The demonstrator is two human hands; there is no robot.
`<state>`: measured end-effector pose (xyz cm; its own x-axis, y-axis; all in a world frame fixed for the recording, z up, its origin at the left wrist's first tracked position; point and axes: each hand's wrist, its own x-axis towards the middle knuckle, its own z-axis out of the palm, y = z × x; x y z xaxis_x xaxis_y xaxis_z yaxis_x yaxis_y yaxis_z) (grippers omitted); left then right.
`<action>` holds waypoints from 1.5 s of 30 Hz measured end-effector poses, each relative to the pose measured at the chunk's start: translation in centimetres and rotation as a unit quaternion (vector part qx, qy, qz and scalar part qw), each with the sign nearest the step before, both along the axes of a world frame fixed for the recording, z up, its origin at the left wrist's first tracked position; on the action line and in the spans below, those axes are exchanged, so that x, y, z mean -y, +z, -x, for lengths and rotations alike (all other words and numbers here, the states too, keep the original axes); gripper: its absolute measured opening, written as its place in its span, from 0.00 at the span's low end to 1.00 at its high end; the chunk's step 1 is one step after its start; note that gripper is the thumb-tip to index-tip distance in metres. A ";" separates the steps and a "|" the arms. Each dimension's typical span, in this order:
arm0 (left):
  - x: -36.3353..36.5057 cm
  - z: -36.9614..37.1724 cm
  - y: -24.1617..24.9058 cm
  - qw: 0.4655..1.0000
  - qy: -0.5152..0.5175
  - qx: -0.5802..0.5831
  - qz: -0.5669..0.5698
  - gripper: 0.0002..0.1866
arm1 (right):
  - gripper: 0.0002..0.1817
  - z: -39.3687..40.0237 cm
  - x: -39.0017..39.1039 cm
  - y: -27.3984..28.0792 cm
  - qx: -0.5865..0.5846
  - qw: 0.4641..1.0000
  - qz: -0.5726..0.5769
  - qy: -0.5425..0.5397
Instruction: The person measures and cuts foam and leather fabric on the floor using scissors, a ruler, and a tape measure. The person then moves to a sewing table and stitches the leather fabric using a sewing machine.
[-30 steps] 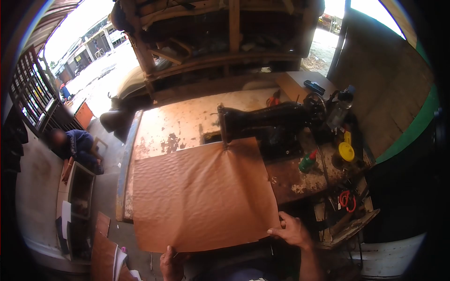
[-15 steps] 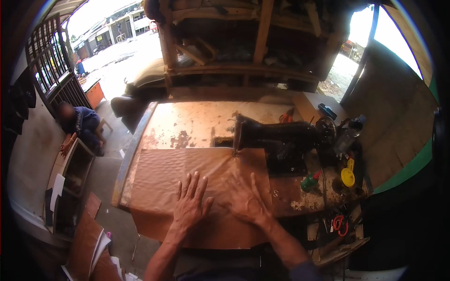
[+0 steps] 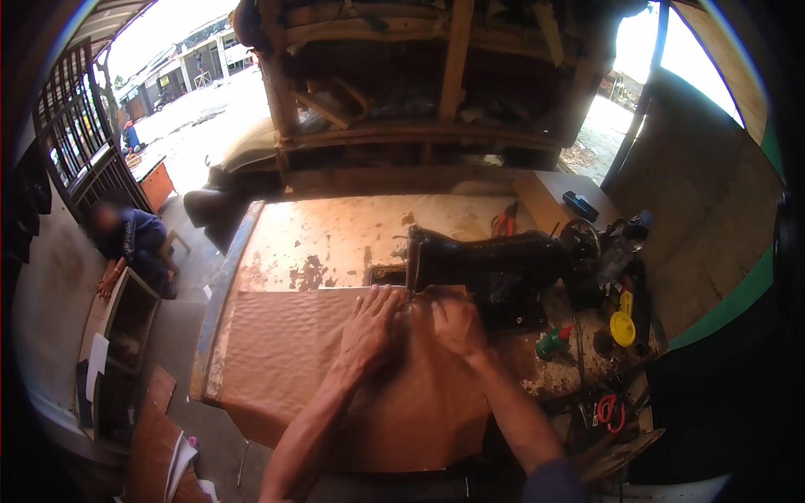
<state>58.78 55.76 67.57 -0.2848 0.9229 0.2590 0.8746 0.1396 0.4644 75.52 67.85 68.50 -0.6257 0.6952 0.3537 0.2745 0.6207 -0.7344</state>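
A large brown leather-like sheet (image 3: 277,352) lies over the front of the worktable and hangs past its near edge. Its far edge passes under the needle end of a black sewing machine (image 3: 486,256). My left hand (image 3: 369,331) rests on the sheet just left of the needle, fingers stretched forward and close together. Right of the needle, my right hand (image 3: 457,327) has its fingers curled down onto the sheet, which looks bunched between the two hands. The fingertips beside the needle are partly hidden.
On the worn table (image 3: 310,235), a green bottle with a red tip (image 3: 553,342) and a yellow round object (image 3: 621,329) stand right. Red-handled scissors (image 3: 610,411) lie below. A person (image 3: 138,235) sits at left by a cabinet (image 3: 126,352). Brown offcuts (image 3: 155,453) lie on the floor.
Both hands have moved forward from the middle of the sheet to either side of the needle. The right hand's spread fingers have curled; the left hand's fingers have drawn together.
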 end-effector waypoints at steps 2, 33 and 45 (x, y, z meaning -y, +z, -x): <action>-1.1 0.5 0.0 0.996 -0.030 -0.053 0.065 0.31 | 0.18 0.4 -2.4 -1.4 0.077 0.989 -0.122 0.039; -2.8 2.0 0.3 0.991 -0.002 -0.068 0.113 0.35 | 0.12 0.8 -4.7 -3.1 0.164 0.937 -0.304 0.060; -5.0 3.5 0.1 0.992 -0.001 -0.065 0.105 0.34 | 0.12 2.5 -7.5 -5.0 0.185 0.969 -0.161 0.021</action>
<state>55.33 60.73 67.69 -0.2599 0.9610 0.0946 0.9257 0.2201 0.3077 72.99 75.39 63.54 -0.7762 0.5577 0.2942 0.4516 0.8173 -0.3578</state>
